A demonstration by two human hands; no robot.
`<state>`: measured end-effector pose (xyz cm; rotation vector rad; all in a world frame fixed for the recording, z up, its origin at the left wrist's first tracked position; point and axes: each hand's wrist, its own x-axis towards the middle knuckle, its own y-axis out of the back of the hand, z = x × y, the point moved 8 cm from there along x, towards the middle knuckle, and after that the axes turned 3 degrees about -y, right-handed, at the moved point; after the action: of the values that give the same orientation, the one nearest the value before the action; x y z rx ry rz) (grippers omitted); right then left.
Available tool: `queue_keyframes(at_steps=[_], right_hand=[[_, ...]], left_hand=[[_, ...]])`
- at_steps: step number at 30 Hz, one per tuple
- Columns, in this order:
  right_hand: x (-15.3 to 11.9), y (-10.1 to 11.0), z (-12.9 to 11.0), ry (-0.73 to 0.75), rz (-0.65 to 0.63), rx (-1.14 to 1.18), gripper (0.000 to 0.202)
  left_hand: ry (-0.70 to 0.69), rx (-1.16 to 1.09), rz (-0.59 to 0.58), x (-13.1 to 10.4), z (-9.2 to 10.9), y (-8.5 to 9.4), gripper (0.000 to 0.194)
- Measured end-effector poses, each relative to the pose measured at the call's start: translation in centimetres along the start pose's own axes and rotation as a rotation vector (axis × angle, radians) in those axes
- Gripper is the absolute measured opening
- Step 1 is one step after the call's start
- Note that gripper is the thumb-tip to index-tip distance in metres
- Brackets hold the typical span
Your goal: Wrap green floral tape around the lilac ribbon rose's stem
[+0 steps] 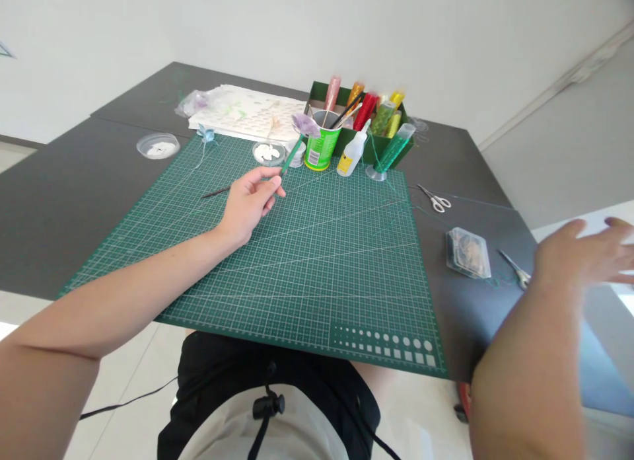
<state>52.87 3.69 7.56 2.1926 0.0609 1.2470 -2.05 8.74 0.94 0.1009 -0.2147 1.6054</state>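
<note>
Over the middle of the green cutting mat [317,262], my left hand [252,199] pinches the green stem of an artificial flower [306,125] with pale purple petals. The flower tilts up and away, its head in front of a green can [321,146]. A thin dark stick [216,192] lies on the mat beside that hand, its near end hidden behind it. Out past the mat's right side, my right hand [587,252] is raised with fingers spread and nothing in it. Nearest to it are scissors [518,271] and a clear plastic box [468,253].
A dark green box [317,93] of coloured rolls stands at the back, with a glue bottle [352,153] and a green glitter roll [393,149] before it. Dishes of white pieces [158,147], a blue flower [205,133], white sheets [247,110] and white-handled scissors [436,199] lie around.
</note>
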Motion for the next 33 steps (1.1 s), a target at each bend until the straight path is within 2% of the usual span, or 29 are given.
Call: queue_keyframes(at_steps=[1, 2, 3, 4, 5, 6, 8, 10, 12, 14, 17, 20, 23, 26, 28, 31, 33], right_hand=[[-1.1, -0.2, -0.7, -0.154, -0.052, 0.001, 0.054], [-2.4, -0.3, -3.1, -0.110, -0.126, 0.052, 0.047], [-3.9, 0.2, -6.2, 0.000, -0.169, 0.139, 0.035], [-5.9, 0.7, -9.9, 0.185, -0.262, 0.281, 0.026], [-8.6, 1.2, -13.6, 0.384, -0.408, 0.432, 0.026], [-11.2, 2.4, -16.4, 0.496, -0.497, 0.576, 0.029], [-16.5, 4.2, -20.5, 0.636, -0.773, 0.790, 0.029], [-21.3, 5.4, -22.8, 0.644, -1.086, 0.932, 0.034], [-24.5, 6.4, -23.7, 0.559, -1.300, 1.042, 0.038], [-26.2, 7.0, -23.9, 0.455, -1.428, 1.152, 0.038], [-26.9, 7.4, -23.8, 0.278, -1.531, 1.261, 0.039], [-27.0, 7.1, -23.3, 0.174, -1.546, 1.184, 0.042], [-26.2, 6.9, -22.6, 0.242, -1.391, 1.013, 0.031], [-25.3, 7.1, -22.3, 0.407, -1.201, 0.884, 0.023], [-25.2, 7.6, -22.5, 0.571, -1.111, 0.857, 0.024], [-25.3, 9.4, -23.0, 0.851, -0.959, 0.914, 0.025], [-24.9, 10.8, -23.1, 0.954, -0.856, 0.969, 0.022]], left_hand=[[0.020, -0.005, -0.046, -0.5, -0.3, -0.7, 0.017], [0.040, -0.009, -0.093, -1.0, -0.5, -1.3, 0.019], [0.058, -0.011, -0.141, -1.5, -0.6, -2.0, 0.020], [0.074, -0.015, -0.184, -2.1, -0.7, -2.5, 0.021], [0.087, -0.018, -0.225, -2.6, -0.8, -3.0, 0.022], [0.094, -0.022, -0.262, -3.1, -0.7, -3.5, 0.023], [0.104, -0.015, -0.329, -4.1, -0.6, -4.2, 0.024], [0.103, 0.002, -0.390, -5.0, -0.4, -4.8, 0.025], [0.094, 0.022, -0.438, -5.7, -0.2, -5.3, 0.025], [0.081, 0.021, -0.465, -6.2, 0.0, -5.7, 0.023], [0.076, -0.004, -0.477, -6.5, 0.2, -5.9, 0.020], [0.089, 0.017, -0.464, -6.5, 0.1, -5.9, 0.019], [0.086, 0.056, -0.440, -6.3, 0.0, -5.6, 0.020], [0.093, 0.082, -0.411, -6.0, -0.2, -5.2, 0.023], [0.099, 0.099, -0.395, -5.7, -0.4, -5.0, 0.026], [0.133, 0.183, -0.408, -5.6, -1.0, -4.9, 0.029], [0.174, 0.264, -0.447, -5.8, -1.7, -5.0, 0.029]])
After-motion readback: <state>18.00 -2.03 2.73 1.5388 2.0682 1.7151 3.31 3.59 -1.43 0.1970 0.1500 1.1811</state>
